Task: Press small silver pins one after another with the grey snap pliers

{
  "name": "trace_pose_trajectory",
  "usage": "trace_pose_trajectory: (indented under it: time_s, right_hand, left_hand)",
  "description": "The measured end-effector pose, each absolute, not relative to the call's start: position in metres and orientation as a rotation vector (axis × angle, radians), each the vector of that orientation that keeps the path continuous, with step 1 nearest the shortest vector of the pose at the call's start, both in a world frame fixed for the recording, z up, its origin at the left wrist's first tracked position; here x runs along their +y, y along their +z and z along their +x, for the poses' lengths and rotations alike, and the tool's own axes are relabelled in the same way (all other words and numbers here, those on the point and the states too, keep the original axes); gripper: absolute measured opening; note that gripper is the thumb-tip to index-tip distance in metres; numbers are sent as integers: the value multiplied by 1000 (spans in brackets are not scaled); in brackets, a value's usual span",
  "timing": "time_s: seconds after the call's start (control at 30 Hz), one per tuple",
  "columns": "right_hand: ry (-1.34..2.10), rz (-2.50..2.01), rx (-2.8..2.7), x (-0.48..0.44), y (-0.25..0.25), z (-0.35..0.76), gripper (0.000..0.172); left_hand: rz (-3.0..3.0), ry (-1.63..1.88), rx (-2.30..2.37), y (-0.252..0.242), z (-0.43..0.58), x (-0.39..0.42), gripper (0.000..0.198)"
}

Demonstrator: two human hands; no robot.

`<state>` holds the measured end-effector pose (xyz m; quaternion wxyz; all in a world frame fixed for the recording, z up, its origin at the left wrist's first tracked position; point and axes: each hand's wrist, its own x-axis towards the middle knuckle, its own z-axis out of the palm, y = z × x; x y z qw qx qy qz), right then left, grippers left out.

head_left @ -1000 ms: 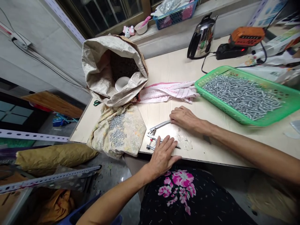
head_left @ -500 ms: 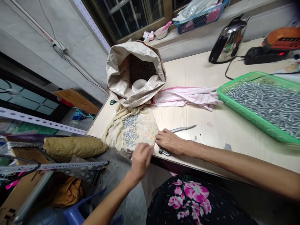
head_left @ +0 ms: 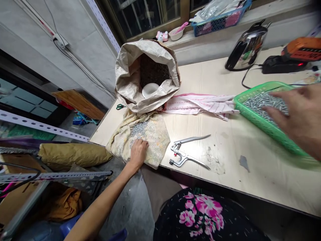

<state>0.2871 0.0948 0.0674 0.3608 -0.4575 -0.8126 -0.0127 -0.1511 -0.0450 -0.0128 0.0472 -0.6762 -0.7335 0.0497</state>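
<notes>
My left hand [head_left: 137, 152] rests on a pale patterned cloth [head_left: 152, 134] at the table's left front edge, its fingers curled down among small metal pieces [head_left: 137, 130] lying there; what they hold, if anything, is hidden. My right hand [head_left: 297, 112] hovers, fingers spread and somewhat blurred, over a green basket [head_left: 253, 115] full of small metal pieces. Metal snap pliers [head_left: 184, 154] lie untouched on the table between the two hands.
A crumpled paper sack [head_left: 130, 80] with a white bowl [head_left: 149, 89] inside stands behind the cloth. Pink-and-white fabric [head_left: 200, 102] lies mid-table. A kettle [head_left: 247, 45], a black charger [head_left: 281, 63] and an orange tool [head_left: 302, 47] sit at the back. Perforated metal bars [head_left: 57, 175] lie left.
My right hand let go of the pliers and swung right, up over the green basket. My left hand moved left onto the cloth with the metal pieces.
</notes>
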Motion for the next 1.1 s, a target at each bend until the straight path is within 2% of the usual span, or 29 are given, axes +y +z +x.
trace_pose_trajectory:
  time_s: [0.07,0.17,0.23,0.3,0.4,0.53,0.63,0.9,1.1]
  right_hand:
    - [-15,-1252,-2249,74,46,269,38]
    - [410,-967,-2504,34,7,220,28]
    - [552,-895,-2630,14,-14,189,21]
    - [544,-912,-2693,3,-28,170,16]
    - [445,-943,-2701,0,-35,161,12]
    - [267,-875,-2693,3,-32,164,17]
    - [132,-800,-2648,-1,-28,166,23]
    - [137,-733,-2686,-8,-20,169,27]
    - [159,-759,-2694,-2,-27,169,23]
  left_hand:
    - [-2108,236,-2180,-10,-150,-43,23]
    - [-2203,292,-2130,-4,-150,-38,23]
    - [-2267,238,-2144,2,-152,-36,22]
    - [-2281,46,-2232,9,-154,-36,22]
    - [-2197,-436,-2537,17,-145,-40,19]
    - [-2075,-1007,-3083,18,-108,-49,28]
    - [-2032,-1199,-3323,11,-79,-53,34]
    - [-2028,-1179,-3419,2,-57,-53,40]
    - [-2290,-755,-3253,-1,-60,-47,38]
